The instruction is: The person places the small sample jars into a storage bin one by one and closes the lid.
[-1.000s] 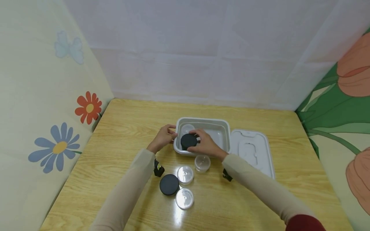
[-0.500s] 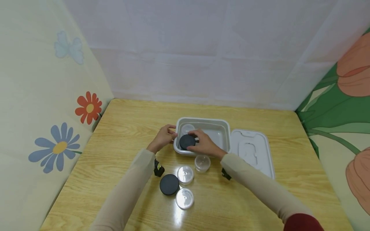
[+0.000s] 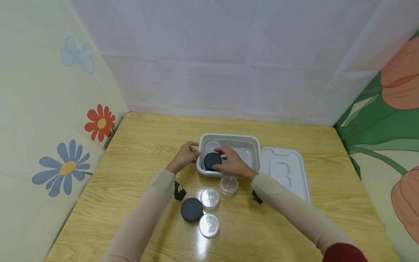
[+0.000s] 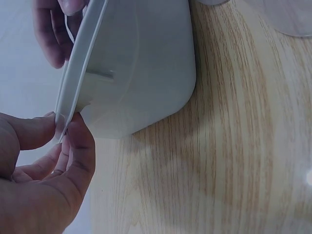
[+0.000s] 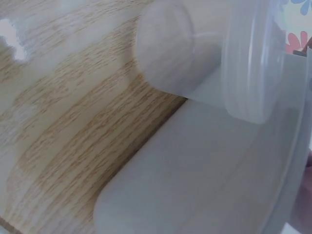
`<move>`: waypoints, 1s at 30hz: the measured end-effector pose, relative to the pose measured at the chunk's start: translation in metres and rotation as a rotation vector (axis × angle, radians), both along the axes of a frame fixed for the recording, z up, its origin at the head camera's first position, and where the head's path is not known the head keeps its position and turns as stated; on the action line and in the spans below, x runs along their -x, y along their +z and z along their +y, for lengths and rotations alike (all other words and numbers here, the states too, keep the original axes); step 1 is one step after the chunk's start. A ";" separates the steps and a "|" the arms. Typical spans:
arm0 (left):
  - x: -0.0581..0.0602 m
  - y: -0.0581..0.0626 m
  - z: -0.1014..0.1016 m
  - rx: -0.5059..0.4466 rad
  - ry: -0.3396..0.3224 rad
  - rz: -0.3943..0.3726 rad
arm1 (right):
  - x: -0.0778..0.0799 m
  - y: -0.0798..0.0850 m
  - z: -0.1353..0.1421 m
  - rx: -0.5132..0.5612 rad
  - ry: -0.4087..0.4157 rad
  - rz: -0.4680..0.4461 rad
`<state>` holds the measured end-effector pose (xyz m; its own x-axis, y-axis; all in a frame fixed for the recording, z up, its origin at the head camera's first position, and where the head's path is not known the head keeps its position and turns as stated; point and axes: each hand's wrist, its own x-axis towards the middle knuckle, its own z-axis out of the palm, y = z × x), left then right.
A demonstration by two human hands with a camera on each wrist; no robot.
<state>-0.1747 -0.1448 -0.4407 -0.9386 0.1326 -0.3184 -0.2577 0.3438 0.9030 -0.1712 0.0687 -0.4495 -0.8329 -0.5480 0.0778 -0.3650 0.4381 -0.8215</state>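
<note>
A white rectangular storage box (image 3: 253,137) stands on the table without its lid. My left hand (image 3: 186,156) pinches the box's left rim between thumb and finger, as the left wrist view shows at the rim (image 4: 73,92). Inside the box, at the near left corner, is a black round jar (image 3: 212,161). My right hand (image 3: 233,163) reaches over the near rim and grips this jar, thumb on the near side and fingers on the far side. Behind it in the box sits a small clear cup (image 3: 212,145). The jar's lower part is hidden.
The white box lid (image 3: 284,171) lies flat to the right of the box. In front stand a clear cup (image 3: 229,185) close to the box, two clear-lidded cups, one nearer the box (image 3: 210,198), and another black round jar (image 3: 191,209). Printed cloth walls enclose the table.
My right hand has shifted the black jar slightly to the left, lower into the near left corner of the box. My left hand stays on the rim.
</note>
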 end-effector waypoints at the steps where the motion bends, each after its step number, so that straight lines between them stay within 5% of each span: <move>1: 0.000 0.000 0.000 0.000 0.001 -0.001 | 0.000 0.000 0.001 -0.003 -0.002 0.004; 15: 0.002 0.001 -0.001 -0.005 -0.008 0.018 | -0.004 0.008 0.013 0.022 -0.003 0.045; 30: 0.002 0.000 0.000 0.014 -0.008 0.003 | -0.027 0.012 0.021 0.072 0.028 0.083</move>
<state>-0.1765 -0.1445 -0.4409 -0.9384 0.1352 -0.3179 -0.2527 0.3586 0.8986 -0.1446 0.0896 -0.4372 -0.8066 -0.5611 0.1858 -0.4439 0.3676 -0.8172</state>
